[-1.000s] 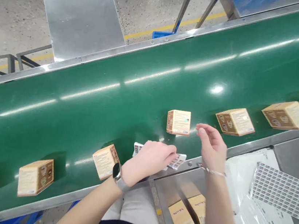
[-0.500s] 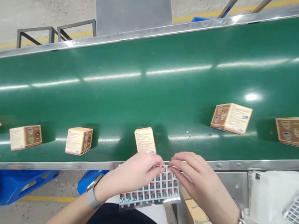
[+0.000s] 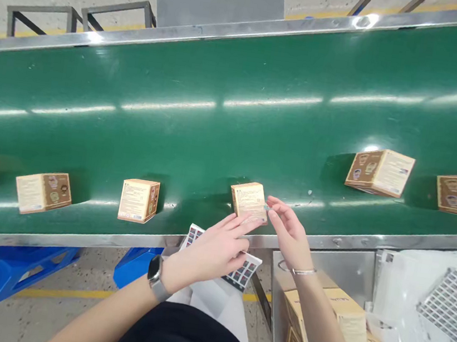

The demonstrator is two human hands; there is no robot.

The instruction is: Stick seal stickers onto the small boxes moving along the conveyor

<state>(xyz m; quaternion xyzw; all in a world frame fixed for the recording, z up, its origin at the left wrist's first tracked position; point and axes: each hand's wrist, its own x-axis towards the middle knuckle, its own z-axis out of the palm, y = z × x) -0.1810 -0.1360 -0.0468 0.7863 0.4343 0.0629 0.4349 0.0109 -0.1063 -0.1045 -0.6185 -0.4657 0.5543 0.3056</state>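
My right hand (image 3: 286, 232) pinches a small shiny sticker (image 3: 267, 207) between thumb and index finger, at the right edge of a cream and brown carton (image 3: 249, 197). That carton stands on the green conveyor belt, its printed face toward me. Reaching over the belt's near rim, my left hand (image 3: 218, 248) has its foremost fingers stretched to the carton's lower part. A bent sheet of small dark stickers (image 3: 245, 271) is held under the left palm and thumb, which hide its middle and the exact grip.
More cartons stand along the green belt (image 3: 197, 150), left (image 3: 139, 199) and right (image 3: 380, 171). At lower right, cartons (image 3: 345, 321) are stacked beside sticker sheets (image 3: 452, 307) on a metal surface. A blue stool (image 3: 23, 273) stands below the near rim (image 3: 88, 240).
The right hand has left the sheet and moved up to the carton with a sticker. My left hand has reached toward the carton, with the sheet now bent beneath it. The view has shifted.
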